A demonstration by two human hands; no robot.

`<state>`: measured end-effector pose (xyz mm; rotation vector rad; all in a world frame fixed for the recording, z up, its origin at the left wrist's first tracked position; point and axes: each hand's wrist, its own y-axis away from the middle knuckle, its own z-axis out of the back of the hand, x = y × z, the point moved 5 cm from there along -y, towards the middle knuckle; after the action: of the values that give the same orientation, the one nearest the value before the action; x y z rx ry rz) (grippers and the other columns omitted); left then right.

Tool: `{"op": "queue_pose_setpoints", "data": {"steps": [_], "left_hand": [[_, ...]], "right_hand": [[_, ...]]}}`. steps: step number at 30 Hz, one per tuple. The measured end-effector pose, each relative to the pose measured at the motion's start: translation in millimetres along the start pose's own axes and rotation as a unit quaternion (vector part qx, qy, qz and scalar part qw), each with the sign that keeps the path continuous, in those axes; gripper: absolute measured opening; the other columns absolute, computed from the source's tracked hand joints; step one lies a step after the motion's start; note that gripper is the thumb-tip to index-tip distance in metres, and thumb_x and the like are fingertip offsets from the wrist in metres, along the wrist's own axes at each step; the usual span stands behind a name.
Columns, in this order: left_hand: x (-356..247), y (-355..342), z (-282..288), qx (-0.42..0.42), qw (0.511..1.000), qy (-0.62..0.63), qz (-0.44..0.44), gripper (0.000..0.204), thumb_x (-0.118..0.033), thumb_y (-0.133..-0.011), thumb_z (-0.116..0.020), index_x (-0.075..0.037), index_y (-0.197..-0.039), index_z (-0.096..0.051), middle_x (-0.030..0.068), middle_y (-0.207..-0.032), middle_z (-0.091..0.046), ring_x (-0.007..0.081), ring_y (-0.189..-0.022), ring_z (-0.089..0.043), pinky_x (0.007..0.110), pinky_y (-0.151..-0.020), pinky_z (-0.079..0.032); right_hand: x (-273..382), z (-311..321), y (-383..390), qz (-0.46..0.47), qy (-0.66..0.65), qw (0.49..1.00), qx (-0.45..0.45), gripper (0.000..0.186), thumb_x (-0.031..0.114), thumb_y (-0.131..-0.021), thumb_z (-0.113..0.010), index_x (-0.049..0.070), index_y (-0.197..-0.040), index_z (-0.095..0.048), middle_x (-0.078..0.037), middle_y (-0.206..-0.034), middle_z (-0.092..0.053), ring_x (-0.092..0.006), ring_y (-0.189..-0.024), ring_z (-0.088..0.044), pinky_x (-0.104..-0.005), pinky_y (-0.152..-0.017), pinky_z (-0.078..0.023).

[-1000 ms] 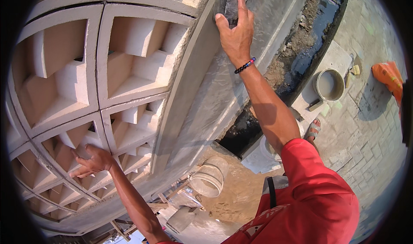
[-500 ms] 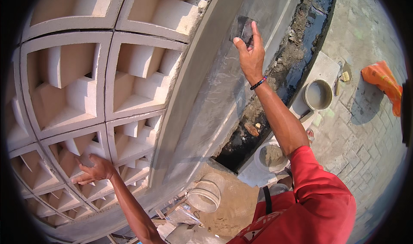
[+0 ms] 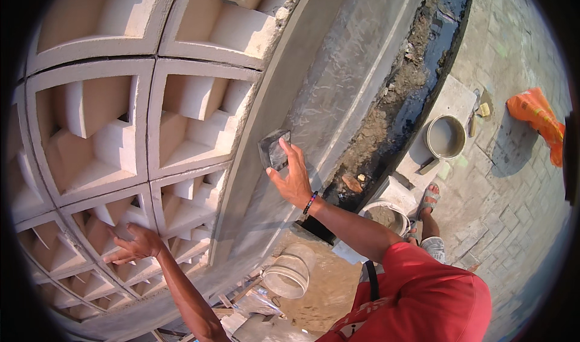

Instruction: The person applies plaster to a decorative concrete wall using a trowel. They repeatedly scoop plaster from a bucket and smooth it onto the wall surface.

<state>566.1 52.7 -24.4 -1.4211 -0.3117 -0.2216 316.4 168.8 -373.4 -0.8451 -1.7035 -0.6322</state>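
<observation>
My right hand, with a beaded bracelet at its wrist, presses a dark, flat, roughly square smoothing pad against the grey plastered wall band. Thumb and fingers spread across the pad's back; its exact material I cannot make out. The plaster around it looks damp and streaked. Over on the left, my left hand rests on the pale openwork concrete blocks, fingers apart and holding nothing. These blocks form a lattice of deep slanted recesses beside the plaster.
A muddy drainage ditch runs alongside the wall. Beyond it stand a bucket of grey liquid, a brush and an orange sack on paving. Another mortar bucket is near a sandalled foot. A pale bucket lies on sand.
My right hand has drawn the pad down and left along the plaster, nearer to the blocks. The left hand stays at the same block. The sandalled foot shows more fully.
</observation>
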Motion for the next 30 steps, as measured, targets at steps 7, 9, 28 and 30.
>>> {"op": "queue_pose_setpoints", "data": {"steps": [7,9,28,30], "left_hand": [[1.8,-6.3,6.6,-0.018,1.0,0.004,-0.016,0.048,-0.035,-0.08,-0.063,-0.021,-0.125,-0.06,0.0354,-0.149,-0.007,0.0511,-0.133,-0.015,0.059,-0.106,-0.017],[-2.1,-5.5,6.7,-0.01,1.0,0.001,0.0,0.048,-0.035,-0.079,-0.063,-0.021,-0.126,-0.06,0.0353,-0.149,-0.007,0.0514,-0.133,-0.015,0.06,-0.106,-0.017],[-10.2,-6.2,12.4,-0.008,1.0,0.002,-0.008,0.053,-0.04,-0.079,-0.064,-0.002,-0.115,-0.06,0.0359,-0.148,-0.008,0.0531,-0.133,-0.013,0.062,-0.104,-0.02],[-8.0,-4.3,11.4,0.007,1.0,-0.015,0.006,0.054,-0.041,-0.079,-0.064,-0.002,-0.116,-0.06,0.0359,-0.148,-0.008,0.0523,-0.134,-0.013,0.062,-0.104,-0.02]], "right_hand": [[20.5,142.1,-180.3,0.077,-0.071,0.975,-0.196,0.072,0.023,-0.08,-0.067,0.0,-0.14,-0.035,-0.018,-0.133,-0.045,-0.0249,-0.11,-0.052,-0.0343,-0.089,-0.044],[49.4,178.2,-254.1,0.116,0.017,0.969,-0.216,0.072,0.025,-0.081,-0.065,-0.002,-0.14,-0.035,-0.024,-0.131,-0.047,-0.0332,-0.116,-0.05,-0.0369,-0.097,-0.041],[56.0,135.6,-193.2,0.126,0.011,0.97,-0.206,0.073,0.027,-0.078,-0.066,0.002,-0.14,-0.037,-0.021,-0.119,-0.051,-0.0306,-0.111,-0.05,-0.0389,-0.095,-0.041],[81.6,157.8,-252.5,0.168,0.088,0.949,-0.252,0.073,0.03,-0.078,-0.065,0.001,-0.139,-0.038,-0.022,-0.12,-0.051,-0.033,-0.109,-0.05,-0.0408,-0.096,-0.04]]}}
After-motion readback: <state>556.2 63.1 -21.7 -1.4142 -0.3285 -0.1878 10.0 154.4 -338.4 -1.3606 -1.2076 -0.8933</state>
